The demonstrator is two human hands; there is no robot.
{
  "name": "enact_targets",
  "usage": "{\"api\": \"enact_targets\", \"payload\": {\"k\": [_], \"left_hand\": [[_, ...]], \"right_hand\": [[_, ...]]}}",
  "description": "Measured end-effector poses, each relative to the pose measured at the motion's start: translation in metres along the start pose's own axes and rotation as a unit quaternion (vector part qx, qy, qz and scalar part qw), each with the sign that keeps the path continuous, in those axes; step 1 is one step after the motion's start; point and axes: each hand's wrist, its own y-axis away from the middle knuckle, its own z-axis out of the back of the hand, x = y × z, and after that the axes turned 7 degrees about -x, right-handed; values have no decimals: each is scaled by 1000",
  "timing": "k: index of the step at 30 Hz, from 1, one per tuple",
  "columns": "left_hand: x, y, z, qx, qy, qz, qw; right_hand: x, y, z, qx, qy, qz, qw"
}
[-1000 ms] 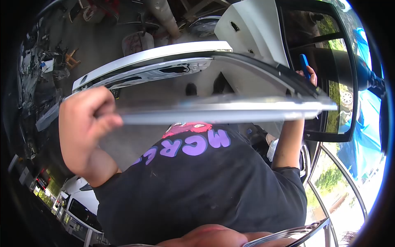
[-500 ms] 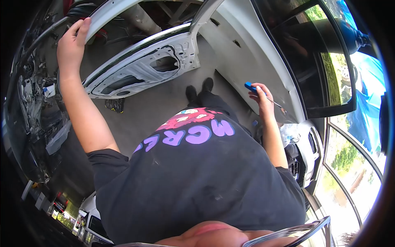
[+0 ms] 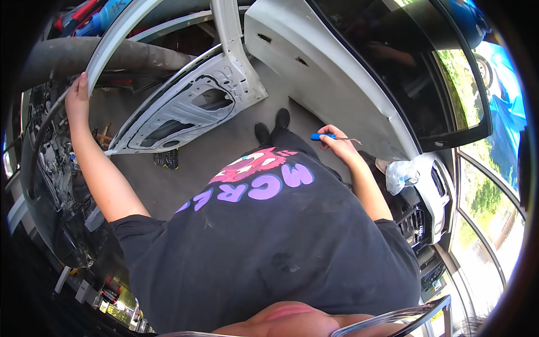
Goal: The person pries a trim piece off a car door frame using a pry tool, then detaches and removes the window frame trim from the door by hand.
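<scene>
A white car door (image 3: 188, 112), stripped to its inner metal with large cutouts, stands at my left. My left hand (image 3: 77, 104) is closed around the edge of its curved window frame (image 3: 120, 28). In my right hand (image 3: 339, 145), held low at my right side, is a blue-handled tool (image 3: 321, 136) with a thin metal shaft. The shaft pokes out past the back of the hand; its tip looks slightly bent, and its exact kind is unclear. Both hands are apart from the white car body panel (image 3: 331, 95) on the right.
A dark-framed window (image 3: 393, 73) rises above the white panel. A thick grey tube (image 3: 140, 55) lies behind the door. Tangled car parts (image 3: 59, 163) crowd the far left. A car front with a grille (image 3: 412, 224) and a plastic bag (image 3: 401, 175) sit at right. My shoes (image 3: 282, 118) are on grey floor.
My left hand and the door frame have shifted left and down in view. My right hand has moved left and lower, turning the blue-handled tool more level. Both grips stay closed.
</scene>
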Motion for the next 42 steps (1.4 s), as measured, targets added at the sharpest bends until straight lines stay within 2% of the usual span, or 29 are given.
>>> {"api": "enact_targets", "payload": {"k": [6, 9, 11, 14, 16, 20, 21, 23, 25, 27, 29, 30, 31, 33, 35, 38, 41, 42], "left_hand": [[13, 2, -3, -50, -27, -67, 996], [11, 8, -9, -93, -23, -77, 992], [5, 10, -14, -118, -16, -63, 991], [-11, 18, -15, -149, -54, -94, 983], [-21, 22, -17, -181, -88, -125, 972], [-45, 37, -22, -270, 6, -113, 956], [-49, 40, -28, -318, 86, -134, 935], [-83, 46, -20, -463, -9, -314, 829], [-110, 62, -20, -443, 122, -397, 795], [-181, 90, -13, -284, 360, -499, 735], [-220, 123, 3, -133, 624, -440, 632], [-244, 136, 8, -111, 667, -432, 596], [-261, 147, 10, -87, 709, -424, 557], [-271, 162, 16, 26, 792, -372, 483], [-280, 174, 16, 40, 809, -348, 471], [-283, 188, 10, 53, 806, -375, 455], [-298, 187, 0, 35, 817, -421, 392], [-305, 187, 7, 56, 809, -418, 409]], "right_hand": [[10, -12, 2, -13, 43, -1, 999], [16, -9, -6, -58, 44, 30, 997], [16, -7, -13, -86, 79, 11, 993], [9, 5, -27, -107, 127, -17, 986], [8, 18, -41, -125, 88, -32, 988], [-12, 38, -72, -165, 10, -70, 984], [-12, 42, -81, -177, -3, -86, 981], [-1, 50, -100, -205, 7, -107, 973], [3, 57, -120, -213, 23, -124, 969], [-12, 54, -137, -204, 29, -107, 973], [-7, 56, -160, -183, 26, -109, 977], [-4, 57, -170, -170, 2, -110, 979], [0, 59, -179, -170, 12, -114, 979], [10, 63, -194, -171, 28, -114, 978], [14, 70, -203, -182, 38, -110, 976], [6, 87, -214, -196, 42, -118, 973], [-12, 101, -216, -195, 56, -136, 970], [-21, 106, -217, -191, 53, -150, 969]]}}
